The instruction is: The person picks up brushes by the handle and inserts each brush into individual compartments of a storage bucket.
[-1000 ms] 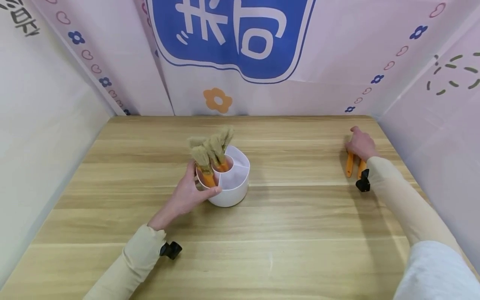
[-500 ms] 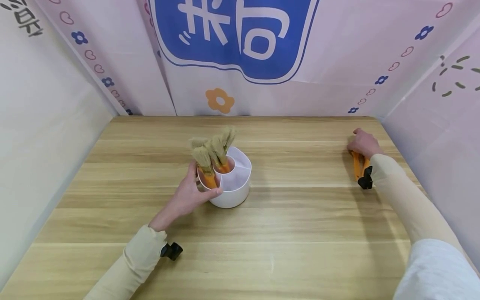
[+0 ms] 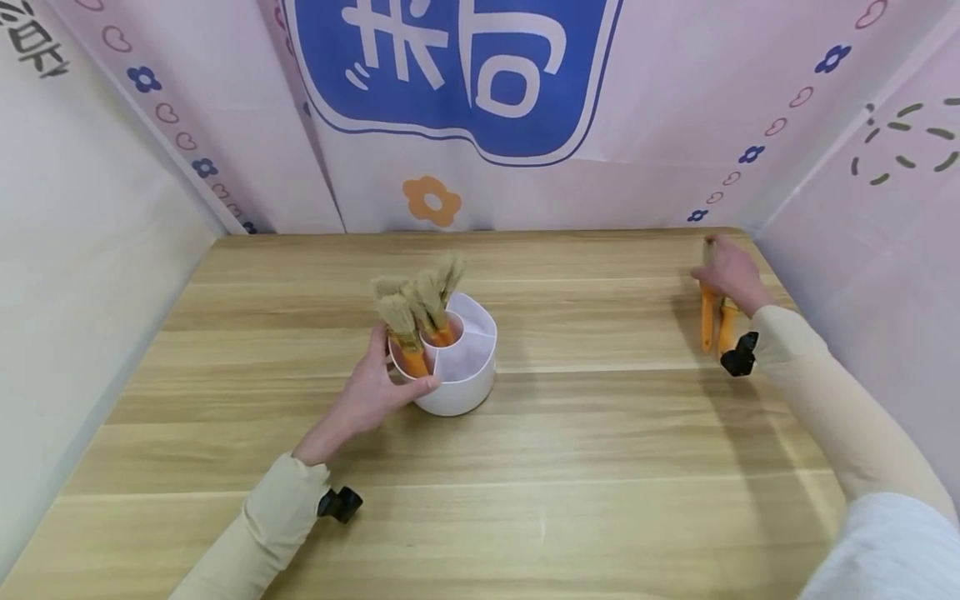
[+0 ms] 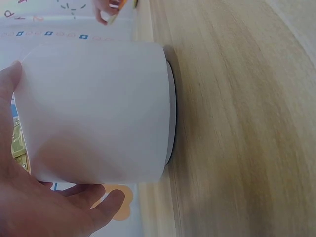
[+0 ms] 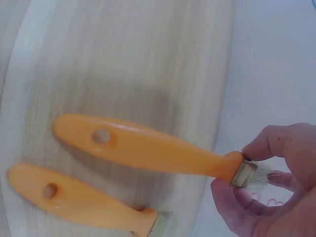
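My left hand (image 3: 367, 392) grips the near left side of a round white organizer (image 3: 465, 392), thumb at the rim and fingers round the wall. Several paintbrushes (image 3: 423, 304) stand bristles-up in its left compartment and centre cup; the front right compartment shows no brush. At the table's far right, my right hand (image 3: 731, 268) pinches a paintbrush (image 5: 148, 150) by its metal ferrule. Its orange handle points back toward me, raised off the wood with a shadow beneath. Beside it lies a second orange-handled paintbrush (image 5: 79, 200), its bristle end partly cut off in the right wrist view.
The wood-grain table (image 3: 570, 467) meets a printed cloth backdrop (image 3: 645, 183) along its far edge. White side panels (image 3: 97, 208) stand left and right. A black wrist camera (image 3: 740, 354) hangs under the right sleeve, close to the brushes.
My right hand has taken hold of one paintbrush and raised it; its bristles now show above the fingers, apart from the other brush. The left hand and organizer stay in place.
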`<move>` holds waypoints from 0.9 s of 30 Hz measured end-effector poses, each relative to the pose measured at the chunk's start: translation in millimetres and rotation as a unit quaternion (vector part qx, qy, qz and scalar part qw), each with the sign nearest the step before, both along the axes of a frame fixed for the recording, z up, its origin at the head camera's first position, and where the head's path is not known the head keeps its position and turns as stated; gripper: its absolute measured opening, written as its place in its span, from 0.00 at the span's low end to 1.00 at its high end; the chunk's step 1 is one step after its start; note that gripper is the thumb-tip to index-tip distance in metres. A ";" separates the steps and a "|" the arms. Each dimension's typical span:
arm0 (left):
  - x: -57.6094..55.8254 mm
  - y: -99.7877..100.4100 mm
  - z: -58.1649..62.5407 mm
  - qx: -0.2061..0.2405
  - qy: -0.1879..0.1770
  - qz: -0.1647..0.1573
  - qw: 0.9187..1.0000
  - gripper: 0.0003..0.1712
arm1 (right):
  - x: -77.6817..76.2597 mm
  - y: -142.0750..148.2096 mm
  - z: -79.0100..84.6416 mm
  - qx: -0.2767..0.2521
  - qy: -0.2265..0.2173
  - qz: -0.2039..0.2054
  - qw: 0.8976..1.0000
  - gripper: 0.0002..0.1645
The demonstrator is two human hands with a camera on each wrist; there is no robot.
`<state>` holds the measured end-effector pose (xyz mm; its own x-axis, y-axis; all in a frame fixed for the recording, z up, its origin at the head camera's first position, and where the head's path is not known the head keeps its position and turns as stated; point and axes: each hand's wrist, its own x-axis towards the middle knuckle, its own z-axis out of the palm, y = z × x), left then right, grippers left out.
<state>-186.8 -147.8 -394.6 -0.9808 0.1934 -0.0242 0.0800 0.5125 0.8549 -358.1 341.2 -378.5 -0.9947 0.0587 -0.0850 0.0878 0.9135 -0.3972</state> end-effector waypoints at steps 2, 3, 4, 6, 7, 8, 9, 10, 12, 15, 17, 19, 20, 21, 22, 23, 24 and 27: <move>0.3 0.1 0.2 -0.002 0.001 0.001 1.000 0.57 | 3.4 -0.6 2.8 -0.011 0.020 -0.001 1.000 0.42; 0.5 0.0 0.3 -0.002 0.001 0.003 1.000 0.57 | 5.6 -1.2 3.8 -0.017 0.036 -0.004 0.999 0.42; 0.7 0.0 0.4 -0.004 0.002 0.004 1.000 0.57 | 8.2 -2.0 5.0 -0.031 0.052 -0.007 0.998 0.42; 0.9 -0.1 0.6 -0.003 0.003 0.005 1.000 0.57 | 13.9 -4.2 7.1 -0.054 0.097 -0.014 0.994 0.42; 1.0 -0.2 0.7 -0.005 0.004 0.005 1.000 0.57 | 16.5 -5.7 7.9 -0.063 0.124 -0.017 0.990 0.42; 1.0 -0.3 0.7 -0.004 0.005 0.006 1.000 0.57 | 19.1 -7.5 8.6 -0.074 0.150 -0.019 0.986 0.41; 0.9 -0.4 0.6 -0.003 0.005 0.005 1.000 0.57 | 21.7 -9.1 9.2 -0.082 0.176 -0.019 0.981 0.41; 0.8 -0.5 0.6 -0.002 0.006 0.005 1.000 0.57 | 23.8 -11.0 9.9 -0.090 0.200 -0.019 0.976 0.41; 0.7 -0.8 0.5 -0.001 0.006 0.004 1.000 0.57 | 27.4 -15.1 10.9 -0.098 0.241 -0.018 0.965 0.40; 0.4 -0.8 0.7 0.003 0.004 0.003 1.000 0.58 | 32.6 -21.4 12.6 -0.110 0.279 -0.017 0.954 0.39; 0.3 -0.6 1.0 0.004 0.003 0.002 1.000 0.58 | 35.6 -24.8 13.7 -0.114 0.296 -0.014 0.948 0.38; 0.3 -0.2 1.4 0.004 0.003 0.002 1.000 0.58 | 38.8 -27.6 14.6 -0.118 0.306 -0.010 0.945 0.38; 0.3 0.0 1.6 0.003 0.003 0.003 1.000 0.58 | 40.4 -28.8 15.2 -0.120 0.308 -0.006 0.944 0.38; 0.2 0.2 1.7 0.003 0.003 0.003 1.000 0.58 | 41.8 -30.0 15.4 -0.121 0.311 -0.003 0.943 0.38; 0.3 0.2 1.7 0.003 0.003 0.003 1.000 0.58 | 43.0 -31.8 15.7 -0.123 0.314 0.001 0.941 0.37; 0.4 0.2 1.6 0.003 0.003 0.003 1.000 0.58 | 44.5 -33.7 16.3 -0.126 0.317 0.004 0.940 0.37; 0.5 0.1 1.4 0.004 0.003 0.002 1.000 0.57 | 46.0 -35.7 17.0 -0.130 0.319 0.007 0.939 0.37; 0.4 -0.3 1.0 0.006 0.004 0.000 1.000 0.57 | 49.4 -42.5 19.2 -0.141 0.327 0.021 0.934 0.37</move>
